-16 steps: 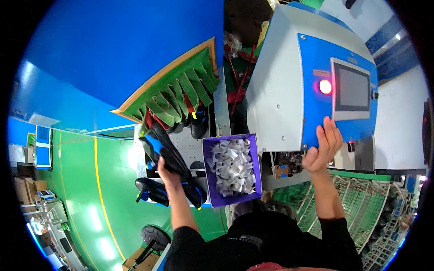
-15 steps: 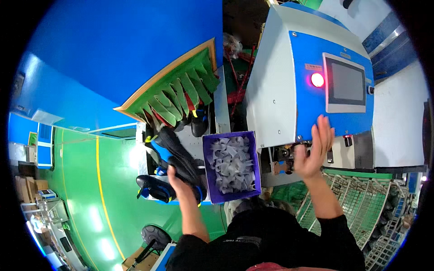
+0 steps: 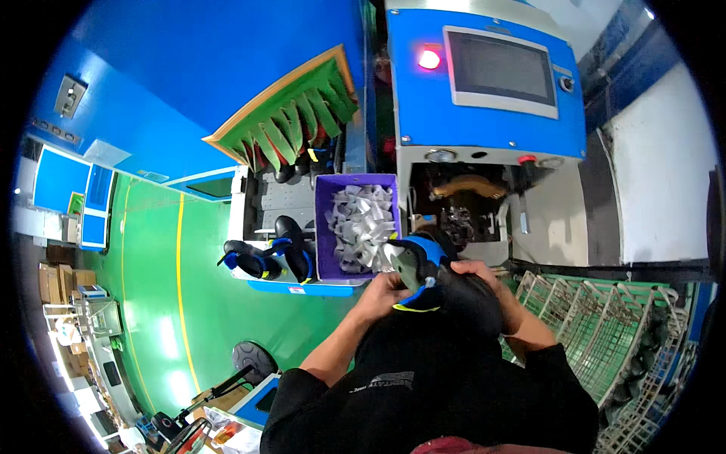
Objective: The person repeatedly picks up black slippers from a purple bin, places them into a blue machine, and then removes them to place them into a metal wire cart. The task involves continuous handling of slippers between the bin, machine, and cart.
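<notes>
A black shoe [image 3: 465, 295] with a blue lining and yellow-green edging is in front of my body. My left hand [image 3: 380, 296] is closed on its collar end, where a grey-green piece [image 3: 406, 266] sticks up out of the opening. My right hand [image 3: 495, 291] is wrapped round the shoe's other side, with some fingers hidden behind it. Just left of the shoe, a purple bin [image 3: 324, 250] holds many whitish translucent strips [image 3: 363, 227]. Two more black-and-blue shoes [image 3: 253, 259] [image 3: 293, 246] rest at the near end of the conveyor [image 3: 283, 204].
Green strip curtains [image 3: 291, 129] hang over the blue machine's opening, with shoes beneath. Ahead right stands a blue-and-white machine [image 3: 423, 106] with a screen [image 3: 501, 72], a glowing red light [image 3: 429, 59] and an open work bay [image 3: 469, 200]. Wire racks [image 3: 582, 325] stand at right.
My left hand has brought a shoe from the conveyor to my body. My right hand has come down from the machine front onto the shoe. The view has turned rightward.
</notes>
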A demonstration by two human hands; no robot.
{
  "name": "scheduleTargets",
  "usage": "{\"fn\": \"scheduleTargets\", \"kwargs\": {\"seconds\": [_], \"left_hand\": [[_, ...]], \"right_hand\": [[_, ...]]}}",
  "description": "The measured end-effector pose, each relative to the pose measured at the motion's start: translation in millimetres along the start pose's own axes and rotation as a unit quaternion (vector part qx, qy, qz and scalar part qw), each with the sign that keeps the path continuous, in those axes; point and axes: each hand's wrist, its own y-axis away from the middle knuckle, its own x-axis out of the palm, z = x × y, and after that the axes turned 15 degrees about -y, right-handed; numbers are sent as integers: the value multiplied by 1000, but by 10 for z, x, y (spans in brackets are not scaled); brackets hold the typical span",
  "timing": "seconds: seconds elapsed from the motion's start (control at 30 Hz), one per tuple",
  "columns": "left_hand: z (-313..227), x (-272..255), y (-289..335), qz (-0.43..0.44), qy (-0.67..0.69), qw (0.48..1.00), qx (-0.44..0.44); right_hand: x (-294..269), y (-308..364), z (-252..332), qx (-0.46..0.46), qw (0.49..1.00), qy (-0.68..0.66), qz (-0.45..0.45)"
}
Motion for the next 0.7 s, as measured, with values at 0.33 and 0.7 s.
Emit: {"fn": "scheduleTargets", "kwargs": {"seconds": [0.33,0.7], "left_hand": [[102,715,-100,-17,-164,981,-99],[-161,584,-843,-117,-416,902,8]], "right_hand": [[-1355,672,-23,-278,928,243,-37],[-780,554,132,-502,805,294,-118]]}}
